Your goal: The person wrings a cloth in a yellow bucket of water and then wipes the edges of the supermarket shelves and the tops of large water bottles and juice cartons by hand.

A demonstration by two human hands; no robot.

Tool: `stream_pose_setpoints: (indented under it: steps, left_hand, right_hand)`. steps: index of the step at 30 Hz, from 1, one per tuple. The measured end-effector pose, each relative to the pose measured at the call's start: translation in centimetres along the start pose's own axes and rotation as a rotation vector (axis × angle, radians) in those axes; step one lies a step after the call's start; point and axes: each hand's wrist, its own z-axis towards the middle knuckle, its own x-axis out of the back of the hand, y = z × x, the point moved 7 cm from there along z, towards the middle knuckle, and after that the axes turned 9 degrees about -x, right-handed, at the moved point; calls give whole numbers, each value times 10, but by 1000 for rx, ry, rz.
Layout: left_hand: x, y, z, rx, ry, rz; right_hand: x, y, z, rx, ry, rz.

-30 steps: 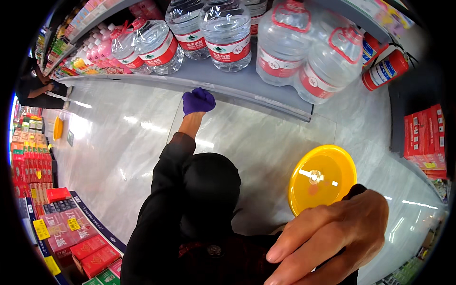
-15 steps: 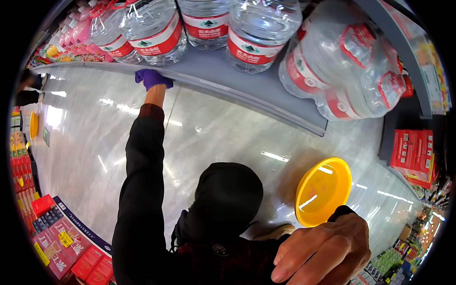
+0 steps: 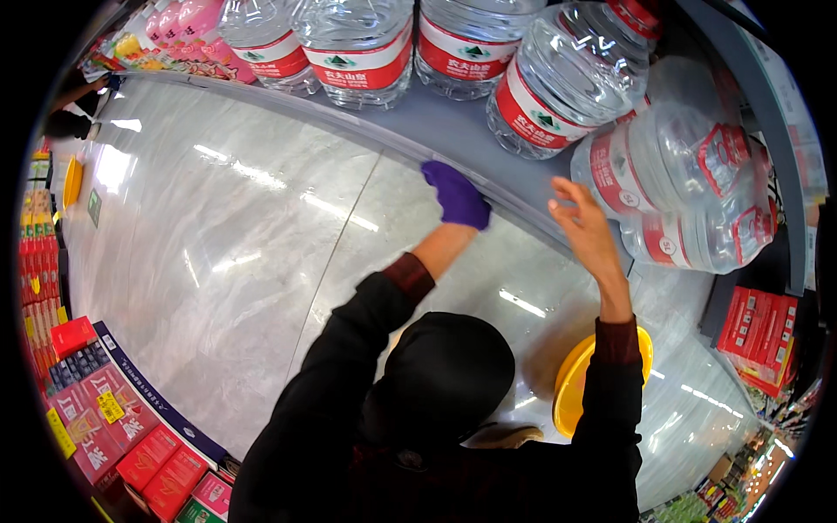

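Note:
My left hand [image 3: 458, 196] wears what looks like a purple glove and is at the front edge of the grey shelf [image 3: 375, 139]. Its fingers cannot be made out separately. My bare right hand [image 3: 582, 228] is raised beside the shelf's front, fingers apart and nothing in them. Closest to it are a large clear water bottle [image 3: 567, 78] with a red-and-white label, which leans, and a group of big bottles with red handles [image 3: 667, 187], seemingly in plastic wrap. More large water bottles [image 3: 357, 61] stand along the shelf to the left.
A yellow basin [image 3: 571, 392] sits on the shiny floor, partly behind my right forearm. Pink bottles [image 3: 196, 35] line the shelf's far left. Red boxes [image 3: 758, 336] are stacked at right, and a display of boxed goods [image 3: 113, 410] at lower left. Another person's arm [image 3: 78, 91] shows at far left.
My left hand has moved right along the shelf edge. My right hand has gone from low in front of me up toward the bottles. The view has shifted.

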Motion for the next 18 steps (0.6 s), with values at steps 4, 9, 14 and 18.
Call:
stream_pose_setpoints:
  steps: [4, 9, 14, 18]
  left_hand:
    - [10, -2, 6, -29, -114, 159]
    - [25, 79, 106, -151, -152, -212]
    - [44, 221, 182, -415, -7, 88]
    - [62, 263, 212, -591, 110, 391]
  right_hand:
    - [-11, 80, 11, 9, 163, -483]
    - [-21, 82, 1, 41, 275, -452]
    - [-25, 82, -2, 120, 391, -466]
    - [-23, 77, -1, 123, 360, -472]
